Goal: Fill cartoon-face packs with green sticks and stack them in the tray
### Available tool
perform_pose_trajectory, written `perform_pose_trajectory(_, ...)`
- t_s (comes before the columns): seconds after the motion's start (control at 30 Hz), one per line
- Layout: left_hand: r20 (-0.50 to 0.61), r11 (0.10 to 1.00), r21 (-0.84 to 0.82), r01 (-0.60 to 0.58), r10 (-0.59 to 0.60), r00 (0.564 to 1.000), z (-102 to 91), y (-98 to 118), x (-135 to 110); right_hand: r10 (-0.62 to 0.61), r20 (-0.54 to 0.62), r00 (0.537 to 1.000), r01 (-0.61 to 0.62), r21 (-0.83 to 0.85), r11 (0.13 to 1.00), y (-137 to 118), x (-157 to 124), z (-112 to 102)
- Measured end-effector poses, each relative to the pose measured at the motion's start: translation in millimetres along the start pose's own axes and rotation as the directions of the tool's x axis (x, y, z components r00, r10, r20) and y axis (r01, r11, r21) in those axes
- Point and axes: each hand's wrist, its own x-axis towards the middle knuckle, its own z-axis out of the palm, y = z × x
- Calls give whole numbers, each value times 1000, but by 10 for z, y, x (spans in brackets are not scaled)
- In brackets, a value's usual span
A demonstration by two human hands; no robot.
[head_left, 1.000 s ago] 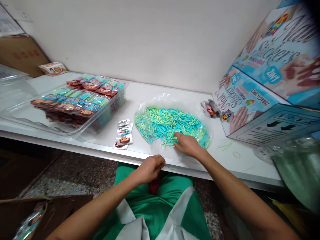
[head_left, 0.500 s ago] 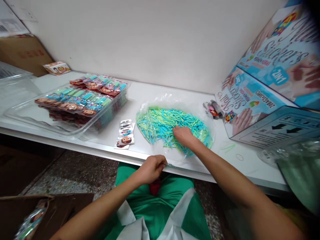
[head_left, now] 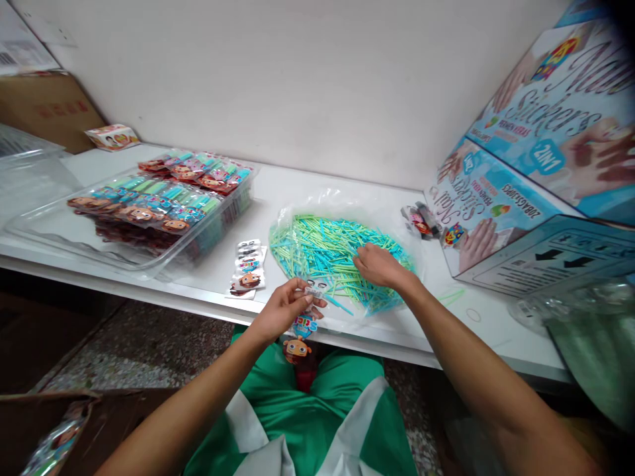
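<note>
My left hand (head_left: 284,309) pinches a small clear printed packet (head_left: 300,327) near its top, at the table's front edge. A cartoon face shows at the packet's lower end, hanging over my lap. Fingers closed, my right hand (head_left: 381,266) rests in a heap of thin green and blue sticks (head_left: 327,241); its fingertips are at the sticks, partly hidden. The heap lies on an opened clear plastic bag (head_left: 325,197). Flat printed packets (head_left: 248,268) form a small pile to the left of the bag.
A clear plastic tray (head_left: 149,270) of filled packets (head_left: 171,198) stands at left. At right are large printed boxes (head_left: 496,198) and a dark small packet (head_left: 421,219). A rubber band (head_left: 473,315) lies nearby. A brown carton (head_left: 47,109) sits far left.
My left hand has risen slightly and moved left, turning so the packet's printed face shows. My right hand has shifted a little right and up within the sticks.
</note>
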Motion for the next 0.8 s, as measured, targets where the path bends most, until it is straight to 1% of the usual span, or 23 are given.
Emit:
perform_pose_trajectory(0.07, -20, 1000, -10, -5, 5, 1000, -43, 39, -13, -10, -1, 1000, 10, 10, 1000, -33, -51, 7)
perform_pose_trajectory(0.13, -47, 1000, -11, -20, 20, 999, -98, 78, -40, -42, 38, 998, 40, 38, 998, -93, -119, 52)
perform_pose_trajectory(0.23, -96, 999, -5, -43, 42, 995, -193, 119, -83, -121, 116, 986, 110, 95, 989, -244, -241, 189)
perform_pose_trajectory(0.3, -118, 999, -6, -44, 43, 992, -245, 128, -108, -155, 146, 977, 138, 121, 983, -359, -317, 297)
perform_pose_trajectory(0.43, -121, 999, -12, -39, 38, 992, -281, 120, -152, -159, 142, 977, 137, 152, 979, -509, -401, 431)
perform_pose_trajectory(0.53, -111, 999, -17, -41, 39, 993, -271, 115, -173, -169, 128, 977, 153, 126, 980, -530, -391, 444)
perform_pose_trajectory(0.67, -112, 999, -19, -48, 46, 993, -252, 117, -177, -169, 162, 972, 161, 59, 985, -536, -307, 434)
perform_pose_trajectory(0.8, -118, 999, -32, -31, 27, 993, -227, 142, -185, -163, 172, 971, 159, 40, 986, -548, -237, 411)
